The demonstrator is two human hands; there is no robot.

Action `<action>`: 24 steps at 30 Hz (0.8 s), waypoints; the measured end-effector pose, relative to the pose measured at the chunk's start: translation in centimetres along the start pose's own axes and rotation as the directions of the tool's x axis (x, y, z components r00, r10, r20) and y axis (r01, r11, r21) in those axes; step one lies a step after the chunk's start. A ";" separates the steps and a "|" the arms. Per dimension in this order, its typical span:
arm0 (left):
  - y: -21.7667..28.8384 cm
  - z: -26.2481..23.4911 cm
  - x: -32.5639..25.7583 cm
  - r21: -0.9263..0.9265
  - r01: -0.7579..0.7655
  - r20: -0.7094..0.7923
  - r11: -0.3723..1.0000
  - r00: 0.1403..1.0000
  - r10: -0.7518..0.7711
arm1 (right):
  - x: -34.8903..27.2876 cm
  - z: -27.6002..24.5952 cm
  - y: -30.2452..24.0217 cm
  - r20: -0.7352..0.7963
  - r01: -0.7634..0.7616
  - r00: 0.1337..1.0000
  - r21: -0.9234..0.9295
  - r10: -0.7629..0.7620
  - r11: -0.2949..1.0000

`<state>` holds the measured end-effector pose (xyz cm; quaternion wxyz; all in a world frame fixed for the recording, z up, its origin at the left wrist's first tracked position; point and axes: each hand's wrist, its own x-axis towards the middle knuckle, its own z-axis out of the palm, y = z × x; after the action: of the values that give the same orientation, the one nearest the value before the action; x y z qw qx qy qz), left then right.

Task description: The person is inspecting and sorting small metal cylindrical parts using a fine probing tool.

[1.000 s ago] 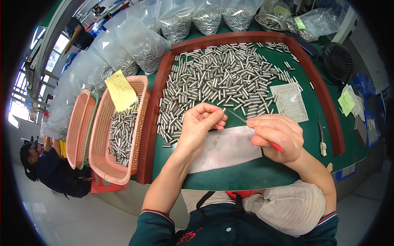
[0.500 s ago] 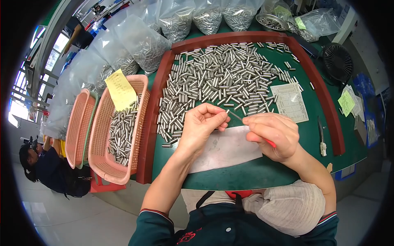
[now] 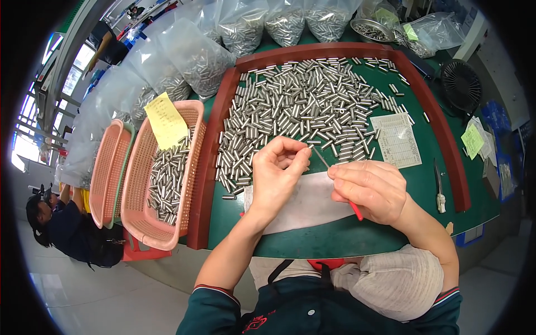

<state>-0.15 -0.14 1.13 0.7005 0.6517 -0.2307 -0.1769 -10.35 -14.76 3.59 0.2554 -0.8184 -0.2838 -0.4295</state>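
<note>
While the left hand (image 3: 281,174) pinches a small metal cylinder (image 3: 310,147), silvery and mostly hidden in its grasp, the right hand (image 3: 371,192) grips a slim, red-handled tool (image 3: 321,158) pointing toward eleven o'clock; at twelve o'clock, shiny grey cylinders (image 3: 293,97) lie heaped on a green tabletop (image 3: 329,239).

The worktop (image 3: 357,237) is dark green, its frame (image 3: 200,229) reddish brown, and the cylinders (image 3: 296,95) silvery grey. The hand tool (image 3: 356,211) has a red handle and a grey shaft. The larger basket (image 3: 139,184) is salmon pink in a lattice pattern, the note (image 3: 167,120) yellow, the sheet (image 3: 304,204) pale grey, the fan (image 3: 460,81) black.
</note>
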 end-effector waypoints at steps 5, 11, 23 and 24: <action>0.1 -0.5 0.2 0.011 0.008 -0.012 1.000 1.000 -0.007 | 0.0 0.0 0.3 0.035 -0.015 0.999 -0.030 0.016 0.999; 0.2 -0.5 0.1 -0.016 0.019 -0.042 1.000 0.999 -0.019 | 0.3 -0.2 0.1 0.056 -0.041 0.997 -0.052 0.044 0.998; 0.2 0.0 0.1 0.002 -0.062 -0.111 0.998 0.992 0.062 | 0.7 0.1 0.1 0.045 0.061 0.997 -0.061 -0.058 0.996; 0.2 0.0 -0.1 0.152 -0.168 -0.094 0.974 0.979 0.183 | 0.8 0.0 -0.1 0.017 0.055 0.998 -0.047 -0.054 0.997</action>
<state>-0.29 -0.09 1.29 0.6762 0.6859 -0.2616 -0.0620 -10.04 -14.54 4.28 0.2217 -0.8194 -0.2978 -0.4367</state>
